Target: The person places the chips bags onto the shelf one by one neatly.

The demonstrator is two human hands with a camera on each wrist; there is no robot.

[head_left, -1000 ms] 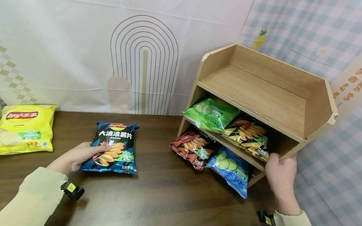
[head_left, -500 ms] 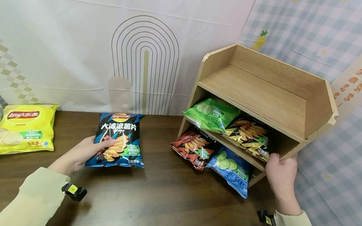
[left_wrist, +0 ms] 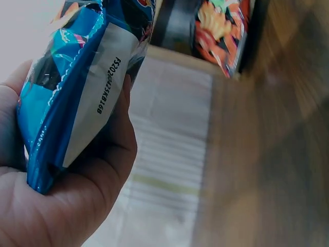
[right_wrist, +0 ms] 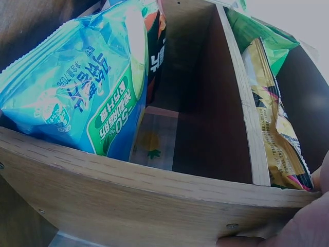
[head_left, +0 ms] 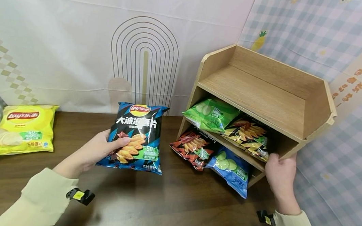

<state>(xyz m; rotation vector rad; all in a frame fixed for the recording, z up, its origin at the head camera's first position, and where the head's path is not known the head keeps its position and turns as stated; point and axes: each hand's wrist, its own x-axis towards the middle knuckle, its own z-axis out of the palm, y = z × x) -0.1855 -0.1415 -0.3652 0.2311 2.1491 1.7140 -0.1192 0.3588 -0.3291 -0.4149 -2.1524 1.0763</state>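
My left hand [head_left: 97, 153] grips a black and blue bag of potato chips [head_left: 136, 138] by its left side, thumb across the front. In the left wrist view the bag's blue edge and back [left_wrist: 77, 98] lie between thumb and fingers. At the right, my right hand [head_left: 281, 176] holds the side panel of a wooden shelf [head_left: 262, 93]. The upper compartment holds a green chip bag [head_left: 213, 114] and a black and gold chip bag [head_left: 247, 135]. Below them, a red and black chip bag [head_left: 194, 148] and a blue chip bag [head_left: 231, 168] stick out of the lower compartment.
A yellow chip bag [head_left: 23, 130] lies on the brown table [head_left: 164, 201] at the far left. Behind the table hangs a pale patterned cloth [head_left: 79, 53], and a checked cloth [head_left: 333, 189] covers the right side close to the shelf.
My left hand has raised the black and blue chip bag off the table and carried it to the right. The right hand and the shelf stay in place.
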